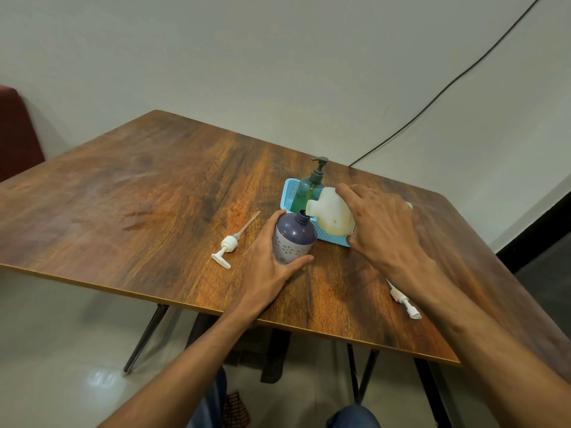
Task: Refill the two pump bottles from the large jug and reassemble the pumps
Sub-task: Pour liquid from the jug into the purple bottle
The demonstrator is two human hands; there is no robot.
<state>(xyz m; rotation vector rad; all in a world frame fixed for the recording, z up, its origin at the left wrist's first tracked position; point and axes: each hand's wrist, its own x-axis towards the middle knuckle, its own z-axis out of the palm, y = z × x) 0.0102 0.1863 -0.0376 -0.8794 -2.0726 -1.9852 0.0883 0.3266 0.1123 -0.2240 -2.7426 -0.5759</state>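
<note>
My left hand (272, 261) grips a purple pump bottle (293, 236) with white flower marks; it stands on the table with its neck open. My right hand (380, 223) holds the large translucent white jug (332, 216) tipped on its side, spout right at the bottle's neck. One white pump (230, 244) lies on the table left of the bottle, its tube pointing away. A second white pump (404, 301) lies at the right, partly hidden under my right forearm. A green bottle (309, 188) with a grey-green pump fitted stands in a blue basket (289, 193).
The wooden table (154, 196) has its front edge close to me, with metal legs below. The blue basket sits behind the jug near the far right. A black cable (448, 84) runs down the wall. A dark red seat (18, 134) is at far left.
</note>
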